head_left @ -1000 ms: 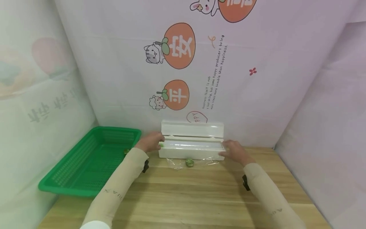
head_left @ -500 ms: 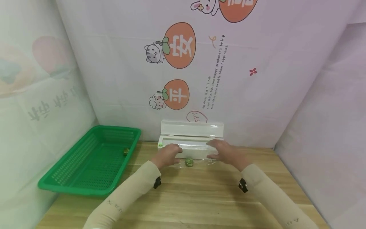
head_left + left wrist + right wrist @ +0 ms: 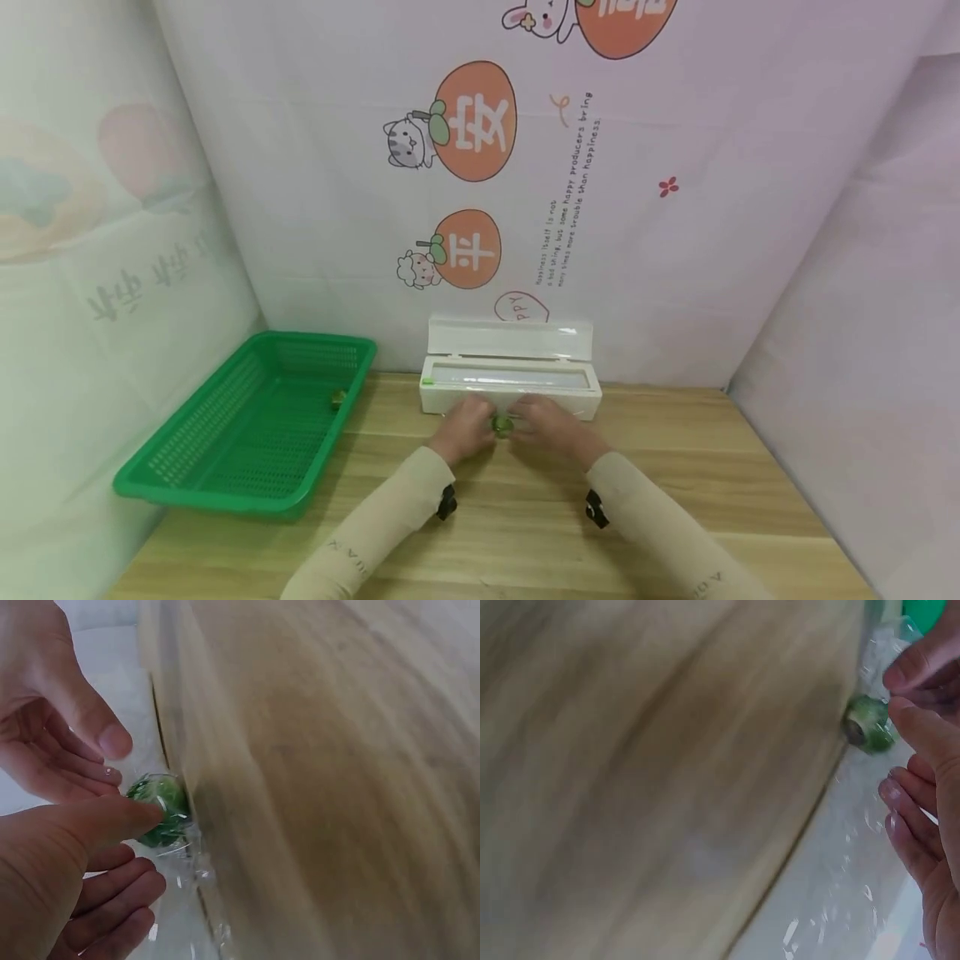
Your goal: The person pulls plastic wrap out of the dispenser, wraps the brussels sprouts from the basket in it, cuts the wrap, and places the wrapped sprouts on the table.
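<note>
A small round green vegetable (image 3: 502,426), like a Brussels sprout, lies on clear cling film (image 3: 870,832) close before a white cling film box (image 3: 510,403). In the left wrist view the vegetable (image 3: 161,810) has a shiny layer of film around it. My left hand (image 3: 469,428) is at its left side, with the thumb reaching onto the vegetable and the fingers loosely bent below. On the right my right hand (image 3: 553,427) comes in close, a gap showing between thumb and bent fingers. The film's front edge lies crumpled on the wood.
To the left stands a green plastic basket (image 3: 288,502), with one small greenish wrapped item (image 3: 338,399) inside. The box's lid (image 3: 510,340) stands raised against the printed cloth wall (image 3: 637,283). Wooden tabletop (image 3: 517,533) extends in front; cloth also hangs at both sides.
Both hands have left the ends of the box and come inward and toward me, meeting at the green vegetable. Box, lid and basket stay in place.
</note>
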Action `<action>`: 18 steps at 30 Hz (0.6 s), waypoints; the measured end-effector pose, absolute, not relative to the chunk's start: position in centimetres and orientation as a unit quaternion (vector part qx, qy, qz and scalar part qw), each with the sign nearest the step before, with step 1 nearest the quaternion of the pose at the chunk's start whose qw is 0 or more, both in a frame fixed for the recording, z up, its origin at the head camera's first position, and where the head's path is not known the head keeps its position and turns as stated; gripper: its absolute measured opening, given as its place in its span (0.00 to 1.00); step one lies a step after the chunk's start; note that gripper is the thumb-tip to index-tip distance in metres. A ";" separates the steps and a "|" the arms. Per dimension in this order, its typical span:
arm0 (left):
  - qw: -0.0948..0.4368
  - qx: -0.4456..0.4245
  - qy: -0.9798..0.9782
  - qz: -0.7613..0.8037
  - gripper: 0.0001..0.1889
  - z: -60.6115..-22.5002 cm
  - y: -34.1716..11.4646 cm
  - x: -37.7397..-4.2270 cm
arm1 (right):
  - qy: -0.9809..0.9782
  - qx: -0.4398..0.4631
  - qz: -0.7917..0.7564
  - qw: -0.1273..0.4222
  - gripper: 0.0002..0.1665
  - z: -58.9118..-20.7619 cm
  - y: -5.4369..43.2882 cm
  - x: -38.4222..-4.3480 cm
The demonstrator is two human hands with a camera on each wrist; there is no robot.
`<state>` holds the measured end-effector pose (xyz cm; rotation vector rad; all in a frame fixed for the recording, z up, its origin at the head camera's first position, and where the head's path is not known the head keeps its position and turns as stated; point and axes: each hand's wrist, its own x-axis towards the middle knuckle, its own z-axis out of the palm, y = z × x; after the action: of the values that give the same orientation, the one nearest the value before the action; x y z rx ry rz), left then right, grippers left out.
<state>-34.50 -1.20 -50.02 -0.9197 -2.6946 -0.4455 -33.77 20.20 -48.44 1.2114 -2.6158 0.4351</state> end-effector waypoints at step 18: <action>0.115 -0.280 -0.938 -0.171 0.11 -50.9 -0.2 -35.3 | -0.910 0.340 0.186 0.149 0.13 -51.3 18.4 -34.3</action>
<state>-35.31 -0.17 -50.86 -0.8214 -2.7484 -0.5017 -34.34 18.42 -51.26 0.9781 -2.6144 0.5333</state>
